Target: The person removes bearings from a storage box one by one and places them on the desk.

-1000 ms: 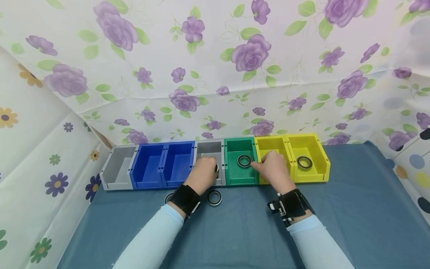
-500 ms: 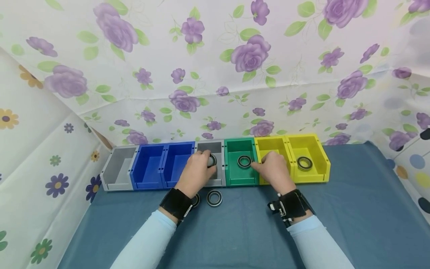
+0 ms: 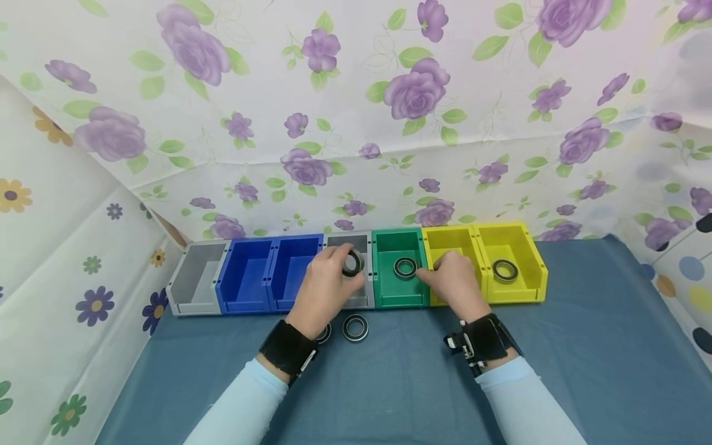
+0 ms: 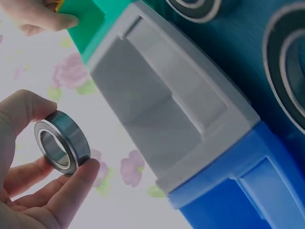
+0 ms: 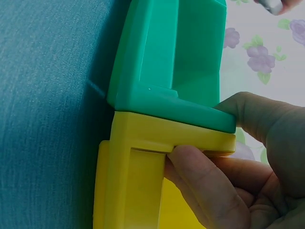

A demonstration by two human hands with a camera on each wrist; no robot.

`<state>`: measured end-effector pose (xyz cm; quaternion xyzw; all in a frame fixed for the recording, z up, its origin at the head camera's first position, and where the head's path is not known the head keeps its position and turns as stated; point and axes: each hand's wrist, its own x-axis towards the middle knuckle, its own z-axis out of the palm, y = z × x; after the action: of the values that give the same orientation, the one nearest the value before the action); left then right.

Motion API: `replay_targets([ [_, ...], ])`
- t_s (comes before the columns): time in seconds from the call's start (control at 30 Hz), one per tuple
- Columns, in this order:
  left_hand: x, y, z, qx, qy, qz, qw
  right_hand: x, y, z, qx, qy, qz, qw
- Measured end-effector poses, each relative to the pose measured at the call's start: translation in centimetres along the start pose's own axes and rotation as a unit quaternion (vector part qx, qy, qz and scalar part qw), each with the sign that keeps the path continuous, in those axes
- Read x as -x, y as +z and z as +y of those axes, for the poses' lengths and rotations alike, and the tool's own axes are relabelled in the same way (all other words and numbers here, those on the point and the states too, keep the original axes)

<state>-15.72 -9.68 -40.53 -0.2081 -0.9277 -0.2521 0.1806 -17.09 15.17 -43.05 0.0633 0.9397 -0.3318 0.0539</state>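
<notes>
My left hand (image 3: 327, 281) pinches a steel bearing ring (image 3: 353, 263) (image 4: 62, 142) between thumb and fingers, holding it over the grey bin (image 3: 349, 242) (image 4: 157, 109) in the middle of the row. My right hand (image 3: 453, 281) grips the left wall of the yellow bin (image 3: 452, 238) (image 5: 133, 181) where it meets the green bin (image 3: 397, 244) (image 5: 167, 67); thumb and fingers curl over that edge. One bearing (image 3: 405, 267) lies in the green bin and another (image 3: 504, 270) in the far-right yellow bin (image 3: 514, 241).
Two more bearings (image 3: 355, 327) (image 3: 324, 332) lie on the blue cloth (image 3: 389, 383) just in front of the grey bin. Left of it stand two blue bins (image 3: 247, 272) and another grey bin (image 3: 194, 278). Floral sheets form the back and side walls.
My left hand has lifted the bearing from the front lip of the grey bin and moved it back over the bin's inside. The right hand has stayed put.
</notes>
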Motion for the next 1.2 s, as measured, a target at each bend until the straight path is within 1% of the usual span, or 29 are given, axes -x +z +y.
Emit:
replay_targets([
  [0.13, 0.3, -0.2, 0.7, 0.017, 0.014, 0.010, 0.9997, 0.0, 0.0, 0.0, 0.001, 0.000, -0.001, 1.000],
  [0.33, 1.0, -0.2, 1.8, 0.050, 0.040, 0.015, 0.9978, 0.1, -0.1, -0.1, 0.001, -0.002, 0.000, 1.000],
  [0.5, 1.7, 0.3, 2.6, 0.082, 0.076, 0.025, 0.9934, 0.2, -0.1, -0.1, 0.002, 0.000, 0.001, 1.000],
  [0.6, 2.1, 0.7, 3.0, 0.103, 0.098, 0.022, 0.9895, 0.2, -0.1, -0.1, 0.003, 0.000, 0.004, 1.000],
  [0.67, 2.5, 1.1, 3.3, 0.113, 0.108, 0.013, 0.9875, 0.2, -0.1, -0.1, 0.002, -0.002, 0.005, 1.000],
  [0.77, 3.0, 1.6, 3.7, 0.119, 0.113, -0.008, 0.9864, 0.2, 0.0, -0.1, 0.002, -0.008, 0.010, 1.000],
  [1.03, 4.1, 3.0, 4.1, 0.104, 0.099, -0.067, 0.9874, 0.2, 0.1, 0.0, 0.005, -0.016, 0.019, 1.000],
  [1.2, 4.7, 3.8, 4.1, 0.081, 0.098, -0.097, 0.9872, 0.2, 0.1, 0.1, 0.008, -0.019, 0.018, 1.000],
])
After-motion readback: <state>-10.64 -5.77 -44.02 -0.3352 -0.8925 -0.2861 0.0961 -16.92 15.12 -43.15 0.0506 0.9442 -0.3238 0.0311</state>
